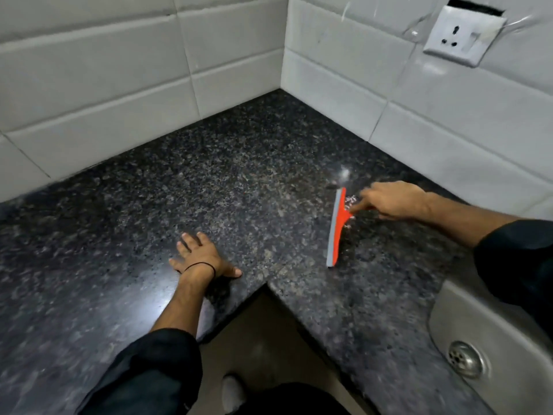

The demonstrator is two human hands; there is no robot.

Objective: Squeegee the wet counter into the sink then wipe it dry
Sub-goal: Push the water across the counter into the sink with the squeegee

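Two hands work over a dark speckled granite counter [239, 181] that wraps an inner corner below white wall tiles [89, 85]. Your left hand [203, 256] lies flat with fingers spread and relaxed, palm pressing the stone near the front edge and holding nothing. Your right hand [392, 202] reaches out on the right side and grips the short handle of an orange squeegee [336, 227]. Blur softens the fingers, but they appear curled round the handle. Its grey blade stands on edge on the counter, running near to far, with wet glints [350, 201] just beside the handle. The steel sink [449, 298] sits at the near right, its drain [465, 359] visible. This looks like the squeegee step, mid-stroke. Next you would likely need to press the blade evenly and draw it rightward and nearward, so water runs over the sink's rim. No drying cloth is in view.
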